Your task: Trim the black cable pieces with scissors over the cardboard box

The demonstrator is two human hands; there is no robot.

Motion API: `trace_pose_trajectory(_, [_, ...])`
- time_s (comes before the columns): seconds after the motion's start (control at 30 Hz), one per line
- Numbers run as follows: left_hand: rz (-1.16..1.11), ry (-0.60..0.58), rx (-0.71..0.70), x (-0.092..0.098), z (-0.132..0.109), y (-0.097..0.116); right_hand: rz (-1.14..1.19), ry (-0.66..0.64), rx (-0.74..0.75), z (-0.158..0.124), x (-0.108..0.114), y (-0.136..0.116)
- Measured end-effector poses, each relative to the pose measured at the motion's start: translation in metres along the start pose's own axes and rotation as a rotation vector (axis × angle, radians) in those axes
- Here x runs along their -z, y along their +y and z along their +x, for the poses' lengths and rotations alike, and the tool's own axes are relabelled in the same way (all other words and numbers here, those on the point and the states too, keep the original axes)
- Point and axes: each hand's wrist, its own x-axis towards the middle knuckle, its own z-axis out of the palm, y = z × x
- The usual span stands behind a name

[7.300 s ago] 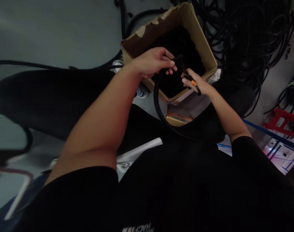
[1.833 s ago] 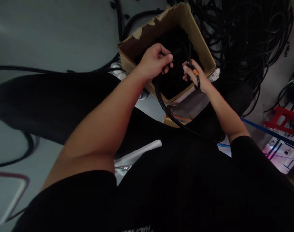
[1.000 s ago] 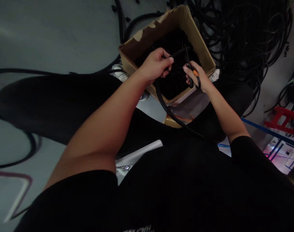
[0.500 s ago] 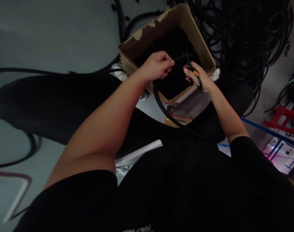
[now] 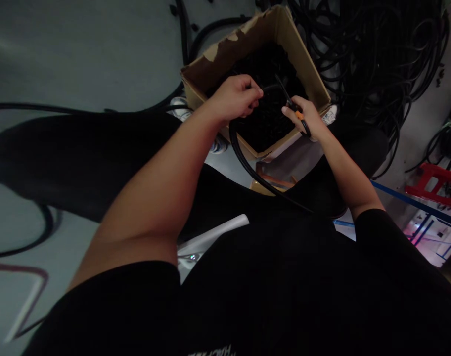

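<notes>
- While you are leaning over the cardboard box [image 5: 244, 44], your left hand [image 5: 236, 98] is curled shut around the black corrugated cable [image 5: 244, 158], and your right hand [image 5: 303, 116] is holding the orange-accented scissors [image 5: 294, 109] with fingers through the black loop.
- You are keeping both hands just above the box's near edge; I cannot tell how far the blades are open.
- The cable is running from your left fist over that near edge and curving down across your dark trousers [image 5: 322, 193].
- Grey floor [image 5: 80, 54] is stretching away on your left, while the heap of black cables [image 5: 370, 54] is pressing against the box's far right side, leaving little room there.
- The box is holding a dense mass of black cable [image 5: 270, 64], and its far flap is showing torn brown tape [image 5: 229, 47].
- A red plastic rack [image 5: 433, 185] and a blue strip [image 5: 414, 202] are sitting off to the right.
- White lettering [image 5: 210, 350] on your black shirt [image 5: 270, 277] is showing upside down, cut off at the frame edge, and I cannot read it.
</notes>
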Motion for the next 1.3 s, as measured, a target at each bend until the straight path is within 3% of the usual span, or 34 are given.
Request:
trace_pose_trajectory(0.13, [-0.003, 0.0, 0.04, -0.002, -0.001, 0.0, 0.039, -0.073, -0.045, -0.001, 0.004, -0.005])
trace_pose_trajectory(0.33, [-0.005, -0.118, 0.054, -0.002, 0.003, -0.006, 0.006, -0.109, -0.001, -0.001, 0.016, -0.022])
trace_pose_trajectory(0.77, [-0.055, -0.023, 0.139, -0.003, -0.014, 0.021, 0.078, -0.125, -0.091, -0.008, 0.02, -0.021])
trace_pose_trajectory(0.9, [-0.018, 0.012, 0.092, -0.005, -0.011, 0.016, 0.128, -0.172, -0.076, -0.007, 0.017, -0.011])
trace_pose_trajectory(1.13, [0.036, -0.117, 0.04, -0.011, -0.01, 0.004, 0.057, -0.21, 0.012, -0.003, 0.002, -0.001])
trace_pose_trajectory(1.3, [0.003, -0.164, -0.088, -0.012, -0.006, -0.006, 0.026, -0.274, 0.086, 0.002, -0.003, 0.007])
